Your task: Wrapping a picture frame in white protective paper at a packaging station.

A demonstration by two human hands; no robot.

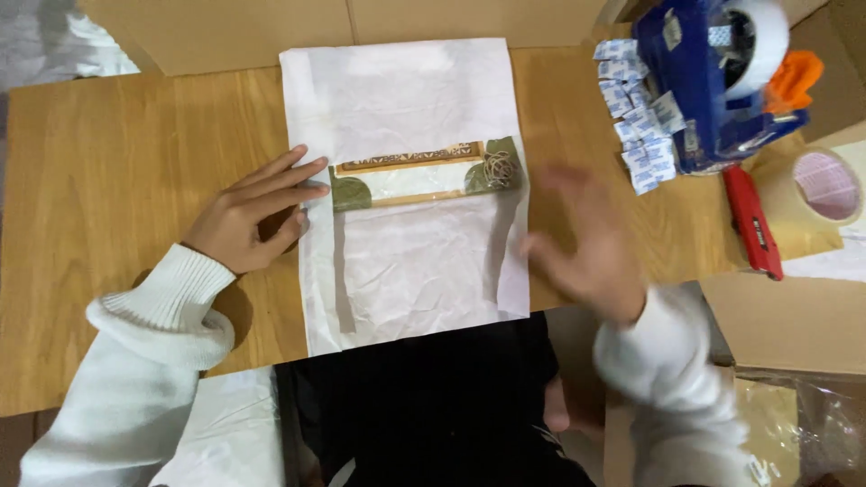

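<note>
Left hand [255, 212], grip released, presses flat on crinkled white paper [406, 271]; the flat rectangular packet [424, 176] lies at its 3 o'clock. Right hand [586, 239] blurred, spread, empty.

A wooden table [108, 144] with a warm, light grain is seen filling most of the view. Brown cardboard [271, 27] is set along its edge at twelve o'clock. More cardboard [794, 325] is seen at four o'clock.

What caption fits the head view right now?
Left hand pins white wrapping paper around a flat decorated box; right hand hovers blurred beside it.
</note>
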